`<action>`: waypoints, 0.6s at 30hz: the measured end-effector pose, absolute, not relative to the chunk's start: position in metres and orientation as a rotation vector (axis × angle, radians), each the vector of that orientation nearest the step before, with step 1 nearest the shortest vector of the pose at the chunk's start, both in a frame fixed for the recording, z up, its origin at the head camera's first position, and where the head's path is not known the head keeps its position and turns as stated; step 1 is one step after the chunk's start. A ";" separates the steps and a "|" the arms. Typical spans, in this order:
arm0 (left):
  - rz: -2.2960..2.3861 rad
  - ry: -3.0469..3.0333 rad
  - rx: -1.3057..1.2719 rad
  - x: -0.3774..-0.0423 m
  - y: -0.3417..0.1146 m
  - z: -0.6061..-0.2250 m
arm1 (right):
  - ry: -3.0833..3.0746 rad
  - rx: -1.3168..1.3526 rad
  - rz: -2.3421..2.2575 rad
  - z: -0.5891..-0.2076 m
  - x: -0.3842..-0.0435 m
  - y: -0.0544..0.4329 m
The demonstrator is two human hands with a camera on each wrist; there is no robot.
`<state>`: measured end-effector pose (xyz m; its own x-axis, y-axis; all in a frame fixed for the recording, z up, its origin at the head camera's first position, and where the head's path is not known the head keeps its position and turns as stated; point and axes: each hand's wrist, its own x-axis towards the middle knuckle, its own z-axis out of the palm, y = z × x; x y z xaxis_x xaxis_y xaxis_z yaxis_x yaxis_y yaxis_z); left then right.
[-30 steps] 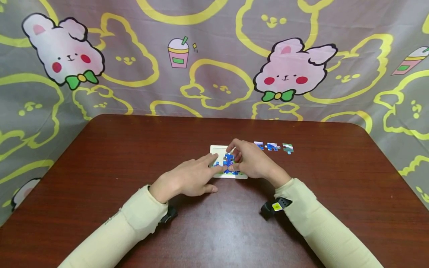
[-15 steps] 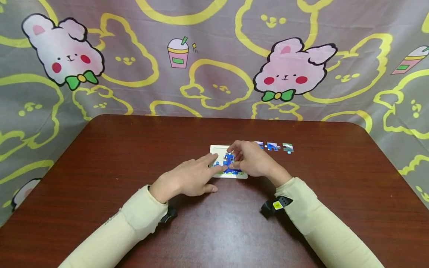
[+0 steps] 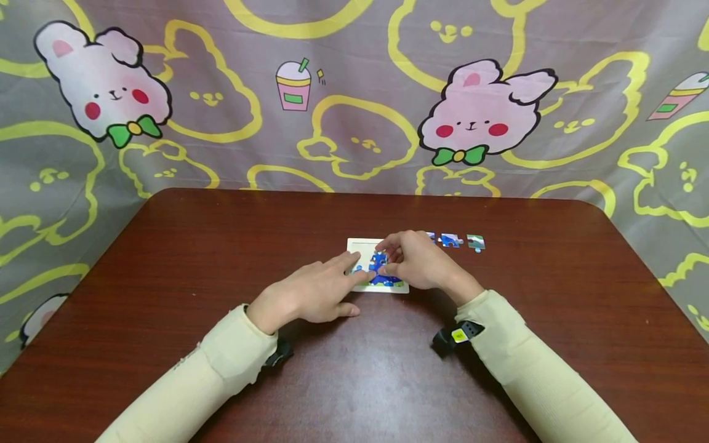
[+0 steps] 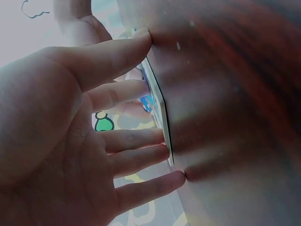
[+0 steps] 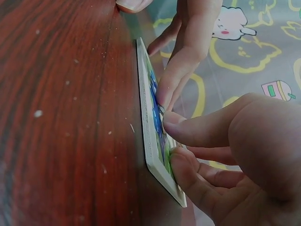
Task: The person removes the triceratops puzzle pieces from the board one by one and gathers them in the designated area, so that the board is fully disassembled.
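A small white-framed puzzle board (image 3: 360, 245) lies on the table between both hands, its lower part filled with a blue picture on green. Straight, spread fingers of my left hand (image 3: 310, 295) rest on the board's left side; its thumb points to the table by the near edge. My right hand (image 3: 423, 261) bends over the board's right side. In the right wrist view its thumb (image 5: 178, 125) and index finger (image 5: 186, 165) pinch a puzzle piece low against the board, mostly hidden by the fingertips.
Loose puzzle pieces (image 3: 450, 240) lie in a row behind the right hand, one partly covered by it. The brown table (image 3: 221, 246) reaches back to a patterned curtain (image 3: 354, 74) with rabbit faces.
The right hand and its thumb have shifted slightly away and to the right, showing a little more of the blue picture. The left hand stays in place.
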<state>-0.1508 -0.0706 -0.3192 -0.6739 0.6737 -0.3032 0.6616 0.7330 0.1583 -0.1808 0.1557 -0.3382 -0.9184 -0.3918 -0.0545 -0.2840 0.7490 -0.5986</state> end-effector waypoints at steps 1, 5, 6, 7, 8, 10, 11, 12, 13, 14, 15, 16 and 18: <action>0.050 2.597 1.039 -0.151 -0.071 -0.319 | 2.773 -0.543 -0.903 -0.338 -0.181 0.156; 0.052 2.600 1.054 -0.151 -0.071 -0.319 | 2.771 -0.555 -0.896 -0.339 -0.182 0.157; 0.052 2.600 1.058 -0.151 -0.071 -0.319 | 2.770 -0.556 -0.897 -0.339 -0.182 0.157; 0.050 2.600 1.060 -0.151 -0.071 -0.319 | 2.767 -0.556 -0.899 -0.339 -0.182 0.157; 0.049 2.600 1.061 -0.151 -0.071 -0.319 | 2.765 -0.557 -0.899 -0.339 -0.182 0.158; 0.046 2.601 1.062 -0.151 -0.071 -0.319 | 2.763 -0.553 -0.900 -0.338 -0.182 0.158; 0.047 2.599 1.060 -0.151 -0.071 -0.319 | 2.763 -0.552 -0.898 -0.337 -0.182 0.158; 0.047 2.598 1.059 -0.151 -0.071 -0.319 | 2.762 -0.552 -0.896 -0.338 -0.182 0.158; 0.048 2.597 1.056 -0.151 -0.071 -0.319 | 2.762 -0.551 -0.894 -0.338 -0.182 0.158; 0.049 2.595 1.052 -0.151 -0.071 -0.319 | 2.761 -0.550 -0.891 -0.339 -0.182 0.158; 0.052 2.594 1.049 -0.151 -0.071 -0.319 | 2.760 -0.545 -0.892 -0.339 -0.182 0.158; 0.052 2.592 1.046 -0.151 -0.071 -0.319 | 2.759 -0.543 -0.893 -0.339 -0.182 0.158; 0.051 2.592 1.041 -0.151 -0.071 -0.319 | 2.757 -0.545 -0.899 -0.340 -0.183 0.159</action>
